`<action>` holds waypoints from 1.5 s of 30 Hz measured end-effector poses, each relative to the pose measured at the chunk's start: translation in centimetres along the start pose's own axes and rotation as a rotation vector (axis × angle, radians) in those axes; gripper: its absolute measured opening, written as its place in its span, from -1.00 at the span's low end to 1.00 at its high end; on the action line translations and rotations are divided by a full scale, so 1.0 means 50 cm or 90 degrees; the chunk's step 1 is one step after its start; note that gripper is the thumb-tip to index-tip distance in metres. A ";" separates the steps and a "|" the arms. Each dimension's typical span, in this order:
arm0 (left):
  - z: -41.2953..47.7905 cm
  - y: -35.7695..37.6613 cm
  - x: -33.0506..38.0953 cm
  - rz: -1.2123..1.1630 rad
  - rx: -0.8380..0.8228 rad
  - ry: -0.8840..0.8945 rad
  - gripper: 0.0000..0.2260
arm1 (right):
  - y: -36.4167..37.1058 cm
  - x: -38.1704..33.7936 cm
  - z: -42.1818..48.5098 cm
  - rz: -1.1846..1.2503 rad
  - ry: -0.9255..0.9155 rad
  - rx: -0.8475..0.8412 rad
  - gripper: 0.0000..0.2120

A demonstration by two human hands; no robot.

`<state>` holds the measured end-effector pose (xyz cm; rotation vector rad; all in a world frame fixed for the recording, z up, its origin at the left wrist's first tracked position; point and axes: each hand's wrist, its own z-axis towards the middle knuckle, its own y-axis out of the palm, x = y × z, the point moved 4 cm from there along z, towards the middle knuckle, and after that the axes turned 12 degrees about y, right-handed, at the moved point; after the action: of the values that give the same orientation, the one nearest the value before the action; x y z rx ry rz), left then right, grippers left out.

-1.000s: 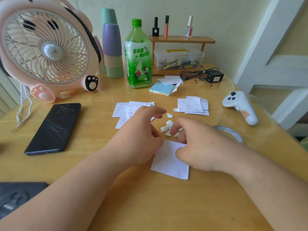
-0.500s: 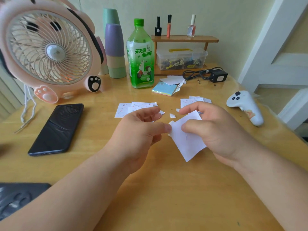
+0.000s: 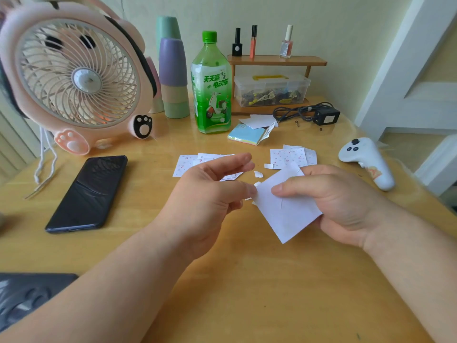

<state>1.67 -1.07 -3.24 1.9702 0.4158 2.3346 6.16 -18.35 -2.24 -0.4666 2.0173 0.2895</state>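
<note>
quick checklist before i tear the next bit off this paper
1. Right hand grips the white paper, thumb on top: ok.
2. Left hand pinch on the paper's left edge: the thumb touches it, but the fingers behind are hidden: cannot tell.
3. Short dark line mid-sheet, slit or crease: cannot tell.
4. Torn scraps lie on the table beyond the hands, out of the way: ok.
5. Phone lies well off to the left: ok.

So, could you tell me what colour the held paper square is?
The paper square is plain white, seen in the head view.
</note>
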 end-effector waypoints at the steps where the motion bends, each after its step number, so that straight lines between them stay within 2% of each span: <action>1: 0.000 0.000 0.000 -0.005 -0.006 -0.001 -0.53 | -0.001 0.001 0.001 0.002 0.002 0.002 -0.53; 5: -0.003 0.002 0.000 -0.003 -0.027 0.004 -0.57 | -0.004 0.002 -0.002 0.006 0.016 -0.018 -0.62; 8: -0.003 0.004 0.001 -0.001 -0.033 0.007 -0.60 | 0.001 0.003 -0.005 -0.035 0.045 -0.058 -0.45; 10: -0.003 0.005 0.002 -0.006 -0.040 0.015 -0.62 | -0.001 0.005 -0.001 -0.021 0.042 -0.057 -0.45; 11: -0.003 0.005 0.004 -0.006 -0.046 0.024 -0.63 | -0.002 0.004 0.000 -0.006 0.037 -0.054 -0.54; 13: -0.004 0.006 0.008 0.008 -0.063 0.055 -0.64 | -0.004 -0.001 0.000 0.029 0.025 -0.043 -0.91; 14: -0.004 0.006 0.010 0.020 -0.073 0.074 -0.62 | -0.005 -0.001 0.000 0.047 0.022 -0.042 -0.91; 15: -0.004 0.007 0.011 0.031 -0.082 0.091 -0.60 | -0.005 -0.001 -0.002 0.051 0.022 -0.047 -0.87; 17: -0.006 0.009 0.013 0.053 -0.097 0.121 -0.55 | -0.007 0.001 0.001 0.054 0.029 -0.052 -0.57; 19: -0.010 0.012 0.014 0.072 -0.101 0.143 -0.53 | -0.006 0.003 0.004 0.058 0.036 -0.066 -0.45; 28: -0.018 0.020 0.018 0.103 -0.092 0.188 -0.67 | 0.001 0.000 0.003 0.083 0.038 -0.125 -0.45; 34: -0.017 0.022 0.021 0.103 -0.092 0.217 -0.71 | 0.005 0.000 0.002 0.074 0.053 -0.142 -0.56; 40: -0.019 0.025 0.025 0.155 -0.112 0.264 -0.73 | 0.006 0.000 -0.001 0.075 0.064 -0.139 -0.52; 45: -0.021 0.023 0.032 0.256 -0.130 0.345 -0.69 | 0.009 0.001 -0.003 0.090 0.069 -0.151 -0.43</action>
<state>0.50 -1.99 -1.60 1.4111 -0.2233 3.0066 5.85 -18.03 -2.20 -0.4963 2.1356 0.6072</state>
